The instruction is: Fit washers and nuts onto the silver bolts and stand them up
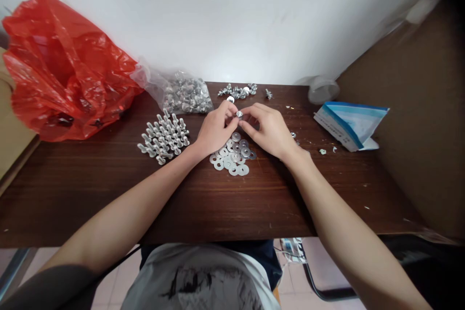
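Note:
My left hand [217,128] and my right hand [268,128] meet near the middle of the table, fingertips closed around a small metal fastener [239,114] between them. Just below them lies a loose pile of flat metal washers [235,157]. Left of my left hand, many bolts [165,138] stand upright in a cluster. Behind my hands is a row of bolts fitted with washers [238,91], and one more assembled bolt [269,93] lies to its right.
A clear bag of metal parts [189,93] sits at the back left, beside a large red plastic bag [69,68]. On the right are a blue and white packet [352,123] and a clear round container [323,90]. Small scraps lie on the brown table [232,208].

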{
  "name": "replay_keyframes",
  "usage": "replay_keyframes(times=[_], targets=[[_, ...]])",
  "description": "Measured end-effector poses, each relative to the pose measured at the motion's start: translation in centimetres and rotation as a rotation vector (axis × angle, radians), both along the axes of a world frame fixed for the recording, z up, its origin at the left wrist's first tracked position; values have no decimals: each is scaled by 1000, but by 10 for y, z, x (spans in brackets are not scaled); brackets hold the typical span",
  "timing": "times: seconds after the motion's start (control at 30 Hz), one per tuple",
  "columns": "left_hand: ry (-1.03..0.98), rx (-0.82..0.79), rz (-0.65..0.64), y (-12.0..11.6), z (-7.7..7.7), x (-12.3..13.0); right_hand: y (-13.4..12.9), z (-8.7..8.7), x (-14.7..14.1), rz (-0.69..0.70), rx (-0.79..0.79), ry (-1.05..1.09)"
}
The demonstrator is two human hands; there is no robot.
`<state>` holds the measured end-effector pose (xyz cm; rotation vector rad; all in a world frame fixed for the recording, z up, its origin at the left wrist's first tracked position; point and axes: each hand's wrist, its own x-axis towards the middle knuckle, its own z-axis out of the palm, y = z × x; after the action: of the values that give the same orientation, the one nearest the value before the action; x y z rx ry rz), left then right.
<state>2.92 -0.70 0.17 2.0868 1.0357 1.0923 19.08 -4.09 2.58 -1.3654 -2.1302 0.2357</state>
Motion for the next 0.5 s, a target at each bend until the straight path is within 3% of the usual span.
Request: replay_keyframes(times=[0.5], targets=[[18, 10, 22, 0, 0, 1, 0, 0, -1, -68, -30, -29]])
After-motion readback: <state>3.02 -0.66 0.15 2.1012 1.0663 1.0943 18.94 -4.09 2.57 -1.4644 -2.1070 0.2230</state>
